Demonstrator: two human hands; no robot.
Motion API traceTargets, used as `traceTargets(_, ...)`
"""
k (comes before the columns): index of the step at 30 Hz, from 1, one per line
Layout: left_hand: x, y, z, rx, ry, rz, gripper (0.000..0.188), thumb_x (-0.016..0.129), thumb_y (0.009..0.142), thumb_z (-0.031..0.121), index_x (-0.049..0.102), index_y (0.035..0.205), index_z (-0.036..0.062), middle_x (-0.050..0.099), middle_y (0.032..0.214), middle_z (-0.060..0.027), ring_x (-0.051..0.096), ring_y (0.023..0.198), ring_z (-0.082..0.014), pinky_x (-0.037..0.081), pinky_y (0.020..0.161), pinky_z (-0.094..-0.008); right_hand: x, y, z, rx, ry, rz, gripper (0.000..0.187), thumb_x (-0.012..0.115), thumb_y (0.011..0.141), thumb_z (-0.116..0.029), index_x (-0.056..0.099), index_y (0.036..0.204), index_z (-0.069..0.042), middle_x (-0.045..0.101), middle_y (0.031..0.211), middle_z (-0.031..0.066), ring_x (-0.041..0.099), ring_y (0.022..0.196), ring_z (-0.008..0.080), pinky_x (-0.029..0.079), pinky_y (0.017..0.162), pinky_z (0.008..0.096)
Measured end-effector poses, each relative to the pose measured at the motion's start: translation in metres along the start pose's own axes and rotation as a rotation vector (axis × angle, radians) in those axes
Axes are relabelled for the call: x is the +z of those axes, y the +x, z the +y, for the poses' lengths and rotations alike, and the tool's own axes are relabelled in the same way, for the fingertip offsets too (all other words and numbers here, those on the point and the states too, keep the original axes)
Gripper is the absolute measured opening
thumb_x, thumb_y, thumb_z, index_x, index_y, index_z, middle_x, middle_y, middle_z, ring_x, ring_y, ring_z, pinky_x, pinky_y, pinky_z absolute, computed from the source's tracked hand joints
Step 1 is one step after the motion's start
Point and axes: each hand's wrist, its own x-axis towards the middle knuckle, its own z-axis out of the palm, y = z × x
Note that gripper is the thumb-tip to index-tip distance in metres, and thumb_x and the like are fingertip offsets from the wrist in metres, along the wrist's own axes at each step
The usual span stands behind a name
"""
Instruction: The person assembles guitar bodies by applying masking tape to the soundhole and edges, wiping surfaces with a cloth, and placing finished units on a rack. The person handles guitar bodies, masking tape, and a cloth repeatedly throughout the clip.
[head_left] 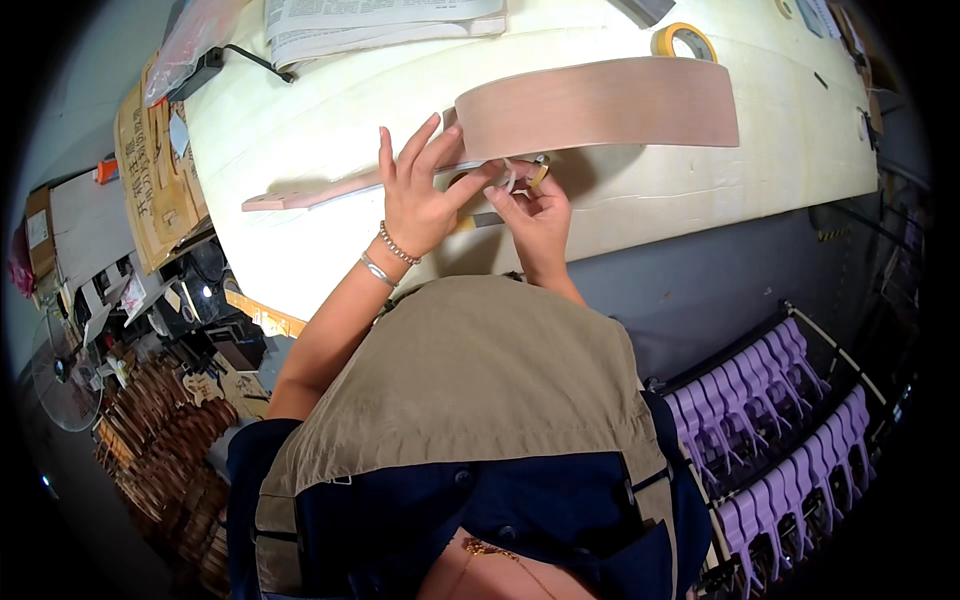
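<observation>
the white tabletop holds a big curved wooden box, its long side running left to right; a long wooden bar lies left of it; the left hand, nearer the bar, has some fingers spread wide, but i cannot tell if it grips; the right hand, with the box just ahead, pinches a small white strip.

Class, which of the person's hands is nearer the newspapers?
Left: the left hand is nearer, below the newspapers in the picture; the right hand sits lower and farther right.
</observation>
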Motion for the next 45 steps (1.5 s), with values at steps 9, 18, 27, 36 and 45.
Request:
traceTargets(9,-0.008,-0.010,-0.013,0.024,-0.121,-0.078,0.029,0.062,0.069,-0.001,0.069,0.089,0.0180,0.053,0.121,-0.0050,0.058,0.108,-0.0207,0.024,0.108,-0.0514,0.007,0.012,-0.014,-0.259,-0.316,0.257,0.019,0.071,0.081,-0.010,0.061,0.094,0.000,0.059,0.090,0.0022,0.053,0.072,0.0077,0.045,0.066,0.0223)
traceTargets(18,-0.008,-0.007,-0.026,0.127,-0.112,-0.026,0.027,0.063,0.072,0.002,0.069,0.095,0.0150,0.065,0.096,-0.0031,0.062,0.098,-0.0208,0.038,0.100,-0.0442,-0.001,0.014,-0.027,-0.640,-0.711,0.306,0.012,0.073,0.075,-0.007,0.063,0.079,-0.001,0.060,0.075,0.0072,0.053,0.065,0.0172,0.045,0.059,0.0273)
traceTargets(27,-0.009,-0.003,-0.025,0.153,-0.048,-0.041,0.026,0.067,0.072,0.007,0.069,0.096,0.0171,0.063,0.097,-0.0026,0.062,0.093,-0.0211,0.044,0.092,-0.0430,-0.012,0.023,-0.027,-0.697,-0.805,0.308,0.009,0.072,0.074,-0.003,0.065,0.078,-0.001,0.061,0.073,0.0071,0.054,0.066,0.0202,0.045,0.061,0.0300)
traceTargets(36,-0.012,0.005,-0.012,0.101,0.029,-0.141,0.032,0.062,0.075,0.009,0.068,0.102,0.0235,0.058,0.107,-0.0063,0.056,0.098,-0.0232,0.045,0.089,-0.0447,-0.014,0.027,-0.025,-0.738,-0.816,0.306,0.008,0.071,0.075,-0.004,0.064,0.079,-0.001,0.059,0.074,0.0068,0.053,0.065,0.0201,0.045,0.060,0.0304)
traceTargets(45,-0.014,0.007,-0.004,0.029,0.034,-0.225,0.033,0.060,0.079,0.010,0.067,0.105,0.0286,0.048,0.125,-0.0112,0.049,0.115,-0.0293,0.040,0.095,-0.0532,-0.016,0.029,-0.024,-0.729,-0.836,0.307,0.009,0.070,0.078,-0.006,0.063,0.080,-0.001,0.059,0.073,0.0076,0.053,0.066,0.0213,0.044,0.062,0.0313)
